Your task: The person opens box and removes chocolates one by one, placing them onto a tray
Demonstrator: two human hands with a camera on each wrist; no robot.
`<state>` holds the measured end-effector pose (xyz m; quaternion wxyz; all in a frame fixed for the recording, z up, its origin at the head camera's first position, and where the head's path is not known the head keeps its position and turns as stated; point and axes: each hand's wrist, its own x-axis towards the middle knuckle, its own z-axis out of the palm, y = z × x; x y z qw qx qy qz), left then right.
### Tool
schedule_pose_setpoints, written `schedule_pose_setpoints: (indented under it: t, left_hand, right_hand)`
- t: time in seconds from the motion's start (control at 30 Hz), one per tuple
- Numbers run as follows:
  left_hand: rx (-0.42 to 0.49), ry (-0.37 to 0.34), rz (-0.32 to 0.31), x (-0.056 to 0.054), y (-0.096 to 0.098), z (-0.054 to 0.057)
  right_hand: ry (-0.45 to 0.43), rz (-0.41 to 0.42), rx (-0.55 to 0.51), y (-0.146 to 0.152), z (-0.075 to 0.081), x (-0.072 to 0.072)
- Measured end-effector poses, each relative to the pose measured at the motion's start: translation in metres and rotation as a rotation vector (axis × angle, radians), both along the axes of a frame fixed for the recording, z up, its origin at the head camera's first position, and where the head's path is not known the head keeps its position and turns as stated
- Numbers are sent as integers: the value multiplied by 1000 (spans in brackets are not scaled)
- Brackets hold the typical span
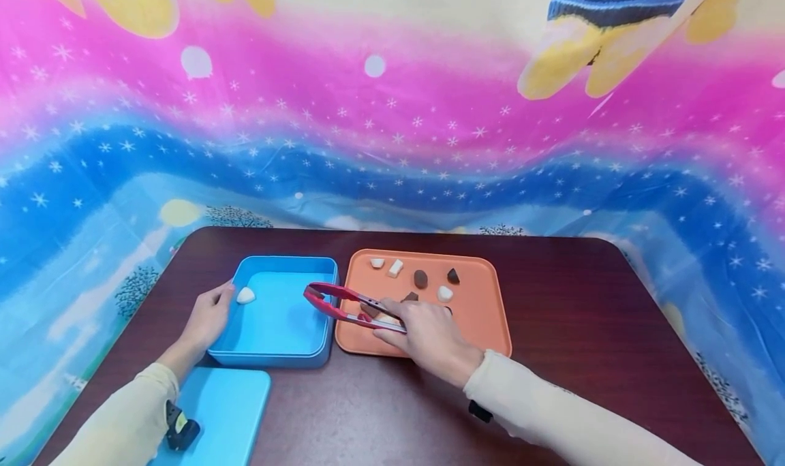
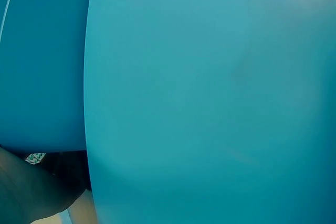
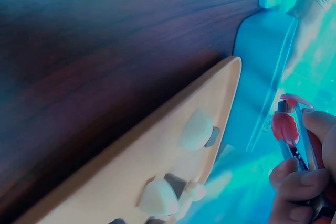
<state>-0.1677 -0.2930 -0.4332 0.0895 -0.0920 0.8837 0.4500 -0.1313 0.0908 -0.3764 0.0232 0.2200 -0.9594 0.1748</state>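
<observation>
My right hand (image 1: 429,333) grips red-and-metal tongs (image 1: 334,309), whose red ends reach left over the right wall of a blue box (image 1: 282,358). Between the tong tips in the right wrist view shows a small dark piece (image 3: 285,106). At the box's left wall, my left hand (image 1: 205,323) holds the rim. A white pebble-like piece (image 1: 246,295) lies inside the box near that hand. Right of the box, an orange tray (image 1: 484,336) carries several white and brown pieces, among them a brown oval one (image 1: 420,279); my right hand hides part of the tray.
A flat blue lid (image 1: 236,411) lies on the dark table (image 1: 343,411) in front of the box, under my left forearm. The box and tray stand side by side, close together. Behind the table hangs a patterned cloth (image 1: 392,146).
</observation>
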Motion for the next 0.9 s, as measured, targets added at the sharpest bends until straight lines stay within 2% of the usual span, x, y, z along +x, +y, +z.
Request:
schedule_pose_setpoints:
  t: [0.23, 0.57, 0.9]
  left_hand:
    - [-4, 14, 1, 1, -1, 1]
    - [14, -1, -8, -2, 0, 0]
    - [13, 5, -23, -4, -1, 1]
  right_hand:
    - [-33, -51, -26, 16, 0, 7]
    - [-5, -80, -24, 38, 0, 16]
    - [-15, -92, 10, 56, 5, 13]
